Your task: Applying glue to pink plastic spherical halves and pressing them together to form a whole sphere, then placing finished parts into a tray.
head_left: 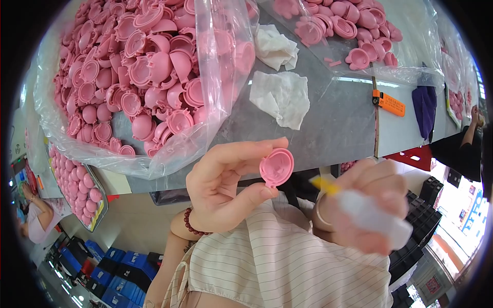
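Between thumb and fingertips, my left hand [213,187] pinches a small round pink plastic shell [277,168]. Its hollow side shows, and a small tab sticks out at its lower rim. My right hand [380,182], smeared by motion, is wrapped round a whitish squeeze bottle [367,211] with a yellow tip [324,185]. The tip points left toward the shell, with a gap between them. Beyond my left hand, a clear plastic bag [218,110] lies spread on the grey table [339,120], full of similar pink shells [159,66].
Crumpled white tissues [281,97] lie ahead of my hands. Farther right are more pink pieces [359,56], an orange box cutter [390,103] and a purple cloth [424,112]. A tray of pink domes [77,187] stands at left, near another person's arm [43,210]. Blue bins [123,272] sit below.
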Available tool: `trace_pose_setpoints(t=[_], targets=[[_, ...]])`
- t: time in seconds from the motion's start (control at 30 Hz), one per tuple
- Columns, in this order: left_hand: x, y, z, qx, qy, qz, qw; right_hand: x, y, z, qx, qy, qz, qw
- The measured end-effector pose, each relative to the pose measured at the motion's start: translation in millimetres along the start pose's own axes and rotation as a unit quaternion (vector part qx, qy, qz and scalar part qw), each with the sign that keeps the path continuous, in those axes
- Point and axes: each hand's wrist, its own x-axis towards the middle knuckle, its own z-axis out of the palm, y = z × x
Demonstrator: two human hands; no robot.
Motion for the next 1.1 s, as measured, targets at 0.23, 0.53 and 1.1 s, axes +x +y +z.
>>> trace_pose_setpoints(t=[0.23,0.53,1.1], targets=[[-1,4,-4,-0.111,-0.026,-0.080,0.990,39,50,-72,-0.246,0.217,0.173,0.929],[0,9,1,-0.196,0.033,-0.159,0.967,45,67,-92,-0.427,0.233,0.067,0.871],[-7,11,-11,-0.173,-0.009,-0.110,0.979,54,19,-20,-0.272,-0.275,0.151,0.910]])
